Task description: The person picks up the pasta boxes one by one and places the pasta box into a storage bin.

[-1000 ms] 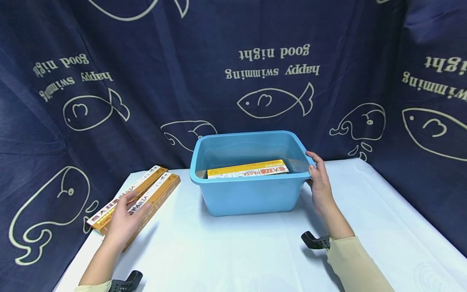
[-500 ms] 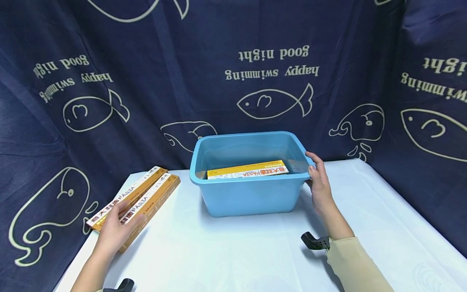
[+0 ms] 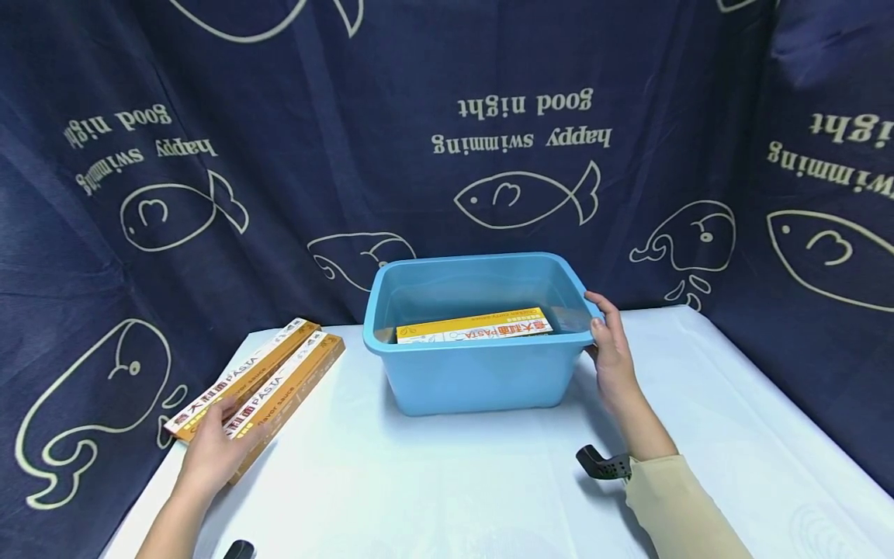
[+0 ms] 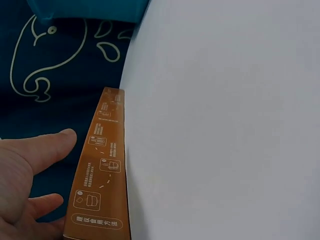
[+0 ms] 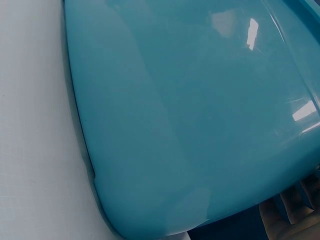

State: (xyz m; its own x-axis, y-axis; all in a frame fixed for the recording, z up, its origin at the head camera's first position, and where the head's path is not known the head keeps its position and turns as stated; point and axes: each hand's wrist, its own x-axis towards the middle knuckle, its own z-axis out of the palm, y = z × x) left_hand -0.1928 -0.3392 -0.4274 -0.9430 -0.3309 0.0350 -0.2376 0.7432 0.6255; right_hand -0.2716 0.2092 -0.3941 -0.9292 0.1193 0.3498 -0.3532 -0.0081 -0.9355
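Note:
Two long orange-and-white pasta boxes lie side by side at the table's left in the head view: an outer pasta box (image 3: 246, 367) and an inner pasta box (image 3: 307, 378). My left hand (image 3: 212, 452) is over their near ends, fingers and thumb spread around the inner one. The left wrist view shows the thumb (image 4: 52, 149) straight and apart from that box's printed orange side (image 4: 102, 167). My right hand (image 3: 611, 353) grips the right rim of a blue plastic bin (image 3: 482, 380), its fingers (image 5: 292, 212) partly visible in the right wrist view. A yellow-and-white pasta box (image 3: 475, 324) lies inside the bin.
A white cloth covers the table (image 3: 447, 481). Behind it and along both sides hangs a dark blue curtain (image 3: 391, 116) with fish and whale drawings. A black wrist mount (image 3: 604, 464) sits at the right sleeve.
My left hand has moved back toward me along the pasta boxes, to their near ends, uncovering more of their printing. The right hand and bin stay in place.

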